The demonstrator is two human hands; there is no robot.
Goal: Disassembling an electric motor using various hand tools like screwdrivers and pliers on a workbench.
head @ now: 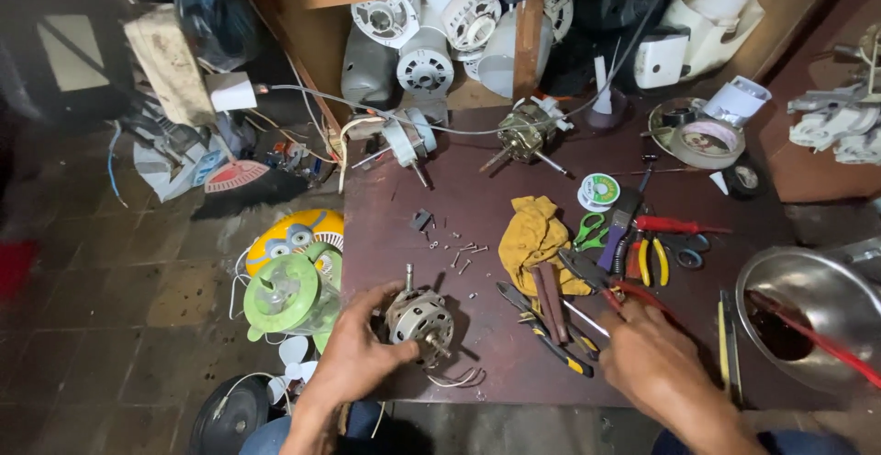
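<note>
A small electric fan motor (419,316) with a metal shaft lies near the front edge of a dark brown table (514,226). My left hand (360,349) grips it from the left side. Thin white wires (454,380) trail from the motor toward me. My right hand (647,345) reaches over the tools at the front right and touches red-handled pliers (613,288). A yellow-and-black screwdriver (548,334) and a brown-handled tool (551,292) lie between my hands. Several loose screws (462,255) sit behind the motor.
A yellow rag (532,235), green scissors (590,231), a solder spool (598,189), two more motors (525,132) (404,141) and tape rolls (702,140) lie on the table. A metal bowl (812,313) stands at right. A green fan part (286,294) sits on the floor at left. Shelves behind hold fan housings (424,61).
</note>
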